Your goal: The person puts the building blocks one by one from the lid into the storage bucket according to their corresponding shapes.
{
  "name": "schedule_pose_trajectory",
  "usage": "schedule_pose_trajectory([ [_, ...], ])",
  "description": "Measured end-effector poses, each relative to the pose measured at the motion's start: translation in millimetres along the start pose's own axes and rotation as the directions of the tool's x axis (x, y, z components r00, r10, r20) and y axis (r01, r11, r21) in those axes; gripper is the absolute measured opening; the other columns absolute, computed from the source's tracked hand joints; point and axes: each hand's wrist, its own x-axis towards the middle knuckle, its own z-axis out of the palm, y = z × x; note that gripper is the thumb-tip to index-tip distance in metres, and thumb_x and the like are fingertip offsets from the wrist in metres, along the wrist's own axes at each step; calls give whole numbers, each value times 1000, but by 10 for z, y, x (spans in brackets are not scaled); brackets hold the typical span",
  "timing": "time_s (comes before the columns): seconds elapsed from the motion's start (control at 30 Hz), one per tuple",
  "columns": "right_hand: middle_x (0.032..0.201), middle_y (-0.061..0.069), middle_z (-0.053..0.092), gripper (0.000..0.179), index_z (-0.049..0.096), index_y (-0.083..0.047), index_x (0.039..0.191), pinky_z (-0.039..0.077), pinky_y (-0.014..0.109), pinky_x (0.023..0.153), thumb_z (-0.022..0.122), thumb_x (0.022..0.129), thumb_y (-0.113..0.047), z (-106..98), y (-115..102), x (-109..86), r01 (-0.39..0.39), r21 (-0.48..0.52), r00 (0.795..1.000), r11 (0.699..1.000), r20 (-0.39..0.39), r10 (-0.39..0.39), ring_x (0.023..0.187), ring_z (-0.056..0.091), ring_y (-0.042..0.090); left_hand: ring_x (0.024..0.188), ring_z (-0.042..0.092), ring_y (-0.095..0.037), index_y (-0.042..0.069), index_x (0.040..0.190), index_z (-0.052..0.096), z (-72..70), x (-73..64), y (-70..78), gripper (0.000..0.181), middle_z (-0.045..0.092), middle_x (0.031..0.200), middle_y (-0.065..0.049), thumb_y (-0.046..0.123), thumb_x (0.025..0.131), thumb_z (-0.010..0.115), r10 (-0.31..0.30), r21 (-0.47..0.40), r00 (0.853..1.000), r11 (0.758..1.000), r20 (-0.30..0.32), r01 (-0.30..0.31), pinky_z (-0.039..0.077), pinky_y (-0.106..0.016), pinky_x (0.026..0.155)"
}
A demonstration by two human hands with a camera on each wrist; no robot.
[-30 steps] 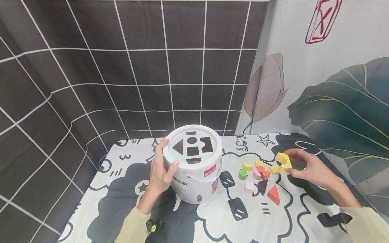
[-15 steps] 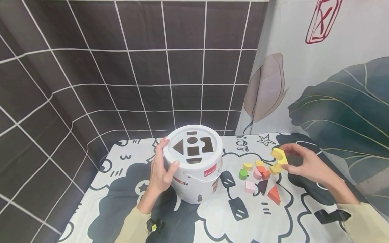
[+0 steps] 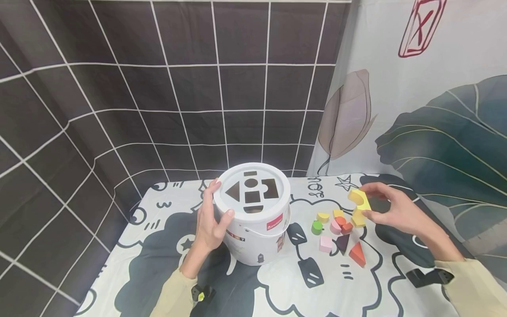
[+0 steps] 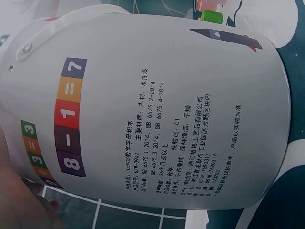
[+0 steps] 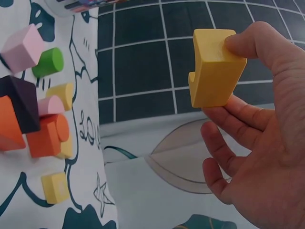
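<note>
My right hand (image 3: 400,209) pinches a yellow arch block (image 3: 364,203) between thumb and fingers, lifted above the cloth. In the right wrist view the thumb lies on one end of the block (image 5: 219,71) and fingertips touch the opposite end; its curved notch is mostly turned away. My left hand (image 3: 210,226) rests against the left side of a white bucket (image 3: 253,251), fingers extended up to the rim and thumb on the front. The bucket's lid (image 3: 279,207) has a triangle, circle, square, arch and other cut-outs.
Several loose blocks lie right of the bucket: a green one (image 3: 316,227), a pink cube (image 3: 325,244), a dark triangle (image 3: 342,242), a red triangle (image 3: 358,254) and a yellow half-round (image 3: 322,217). A dark grid-patterned curtain (image 3: 241,88) hangs behind the patterned cloth (image 3: 317,304).
My right hand has moved left and slightly up with the yellow arch block, towards the bucket. The left hand and bucket stay in place.
</note>
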Motion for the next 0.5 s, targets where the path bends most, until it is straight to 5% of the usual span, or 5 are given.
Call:
schedule_pose_trajectory([
  [0.5,117,14,65,55,59,-4,127,43,62,89,84,79,-18,-4,-228,187,8,58,999,998,44,-11,110,58,40,139,39,-40,-6,140,40,15,-7,-8,75,40,152,-24,30,77,54,-6,-4,1000,1000,-2,5,31,-60,107],
])
